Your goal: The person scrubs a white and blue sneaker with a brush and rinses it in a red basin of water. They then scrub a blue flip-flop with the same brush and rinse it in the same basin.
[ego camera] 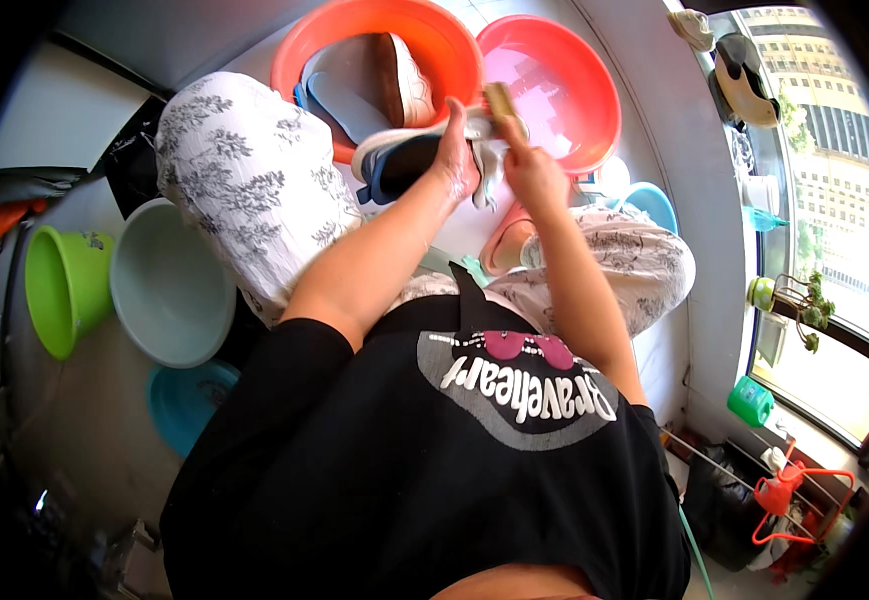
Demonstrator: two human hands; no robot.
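Note:
My left hand (455, 154) holds a wet sneaker (397, 154) with a dark opening and a pale sole, tilted on its side over the near rim of an orange basin (288, 71). In my right hand (535, 176) is a wooden-backed scrub brush (505, 109), blurred, at the toe end of the sneaker. Inside the orange basin lie another shoe (408, 82) with a white sole and a grey-blue piece (344, 90) that I cannot identify. A red basin (603, 105) with whitish liquid stands beside it, to the right.
Green bucket (66, 289), grey basin (171, 285) and blue basin (179, 405) stand at left. A light blue basin (652, 206) is behind my right knee. Along the window ledge are a shoe (746, 86), a potted plant (763, 292) and a green jug (751, 401).

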